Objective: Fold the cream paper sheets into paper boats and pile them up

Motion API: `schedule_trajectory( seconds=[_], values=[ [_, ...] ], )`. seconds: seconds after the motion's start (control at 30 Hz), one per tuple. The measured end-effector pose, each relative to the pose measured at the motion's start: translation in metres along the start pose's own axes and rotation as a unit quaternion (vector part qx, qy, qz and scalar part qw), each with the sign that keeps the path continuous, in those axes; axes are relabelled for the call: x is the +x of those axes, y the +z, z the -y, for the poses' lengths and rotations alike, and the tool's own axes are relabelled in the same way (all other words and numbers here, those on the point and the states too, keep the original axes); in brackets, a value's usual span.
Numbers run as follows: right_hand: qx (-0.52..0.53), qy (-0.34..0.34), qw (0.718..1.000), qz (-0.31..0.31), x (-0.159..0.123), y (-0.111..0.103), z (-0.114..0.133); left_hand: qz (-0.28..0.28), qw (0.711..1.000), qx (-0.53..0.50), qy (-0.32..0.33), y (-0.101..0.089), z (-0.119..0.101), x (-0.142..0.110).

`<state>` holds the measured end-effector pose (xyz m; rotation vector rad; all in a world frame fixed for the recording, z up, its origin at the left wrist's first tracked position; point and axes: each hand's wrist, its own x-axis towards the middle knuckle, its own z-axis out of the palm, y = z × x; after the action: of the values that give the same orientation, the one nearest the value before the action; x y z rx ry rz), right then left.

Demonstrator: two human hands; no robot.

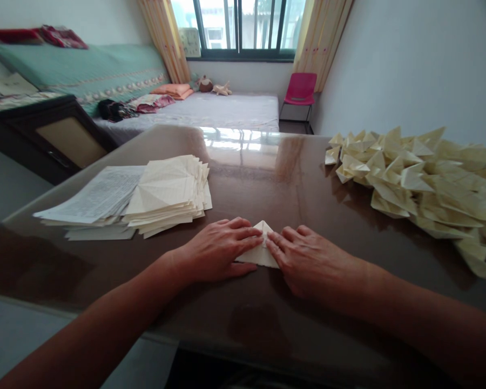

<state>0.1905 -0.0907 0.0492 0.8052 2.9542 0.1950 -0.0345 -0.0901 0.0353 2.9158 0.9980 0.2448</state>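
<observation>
A small cream sheet of paper [263, 256], folded to a triangular peak at the top, lies on the table in front of me. My left hand [223, 246] rests flat over its left side. Those fingers are stretched out, the thumb apart near the paper's lower edge. From the right, my right hand [303, 256] presses on the paper with bent fingers held together, and its index fingertip is close to the middle fold. The right thumb is mostly hidden, and both hands cover the paper's sides.
On the brown glossy table [251, 189], a stack of creased cream paper [166, 189] overlaps printed sheets [95, 194] at left. Many folded paper pieces [409, 178] are heaped at right. Beyond the table are a bed [227, 111], a pink chair [300, 89] and a dark cabinet [56, 135].
</observation>
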Motion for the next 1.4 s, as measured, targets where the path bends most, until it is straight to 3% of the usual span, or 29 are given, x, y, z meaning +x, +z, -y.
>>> schedule_trajectory(
  seconds=[0.37,0.63,0.93,1.4],
  values=[
    [0.005,0.033,0.999,-0.006,0.014,0.008,-0.014,-0.044,0.997,0.064,-0.007,0.008,0.004,0.002],
    [0.061,0.011,0.998,0.023,0.008,-0.006,-0.013,-0.036,0.998,0.049,-0.003,0.005,0.005,-0.001],
    [-0.004,0.026,0.999,-0.018,0.013,0.011,-0.01,-0.113,0.987,0.115,0.02,0.012,0.002,0.002],
    [0.058,0.06,0.997,-0.007,0.017,0.001,-0.014,-0.174,0.97,0.166,0.022,0.011,0.007,-0.001]
  ],
)
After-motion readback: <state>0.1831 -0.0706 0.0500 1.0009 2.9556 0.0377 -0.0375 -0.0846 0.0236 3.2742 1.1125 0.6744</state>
